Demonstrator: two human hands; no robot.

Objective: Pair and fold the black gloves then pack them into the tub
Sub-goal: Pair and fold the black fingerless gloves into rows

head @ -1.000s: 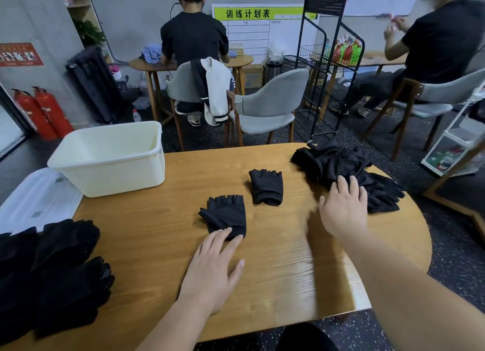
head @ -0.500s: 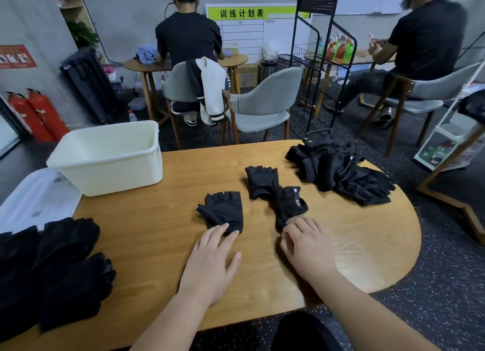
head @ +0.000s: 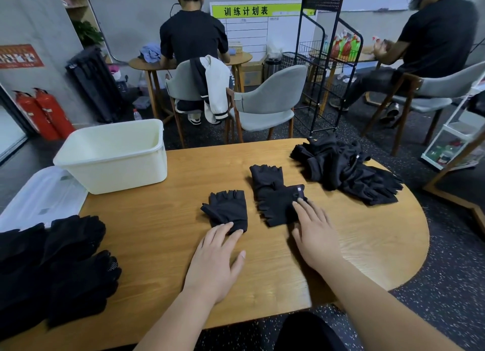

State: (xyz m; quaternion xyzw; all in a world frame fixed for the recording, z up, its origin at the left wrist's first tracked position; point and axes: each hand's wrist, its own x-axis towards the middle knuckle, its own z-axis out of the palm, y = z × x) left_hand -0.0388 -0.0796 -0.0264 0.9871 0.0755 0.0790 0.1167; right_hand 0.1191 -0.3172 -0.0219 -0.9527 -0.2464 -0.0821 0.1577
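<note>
- Right of the tub, nearer the person, three fingerless black gloves are laid out on the table.
- Progress is judged early: no glove is seen in the visible part of the tub, and no finished pair is seen.
- Done so far: three gloves are separated from the loose pile, which lies well right of the tub.
- Left to do: matching, folding, packing, then the rest of the pile. A further black stack lies near-side of the tub, by the lid; whether it is paired cannot be told.
- Nearest glove: long axis runs away from the person, finger stubs point to the far edge, cuff faces the person.
- Far glove: same heading, stubs pointing away; its near end is overlapped by the third glove.
- Third glove: laid diagonally, tagged cuff up-right, stubs pointing tub-side and toward the person, so it is not aligned with either mate.
- Left hand: laid flat, fingers straight and slightly spread, fingertips on the nearest glove's cuff edge; nothing is gripped.
- Right hand: fingers straight, tips resting on the third glove near its cuff; nothing is pinched.
- Next move is judged to need the third glove rotated before stacking.
</note>
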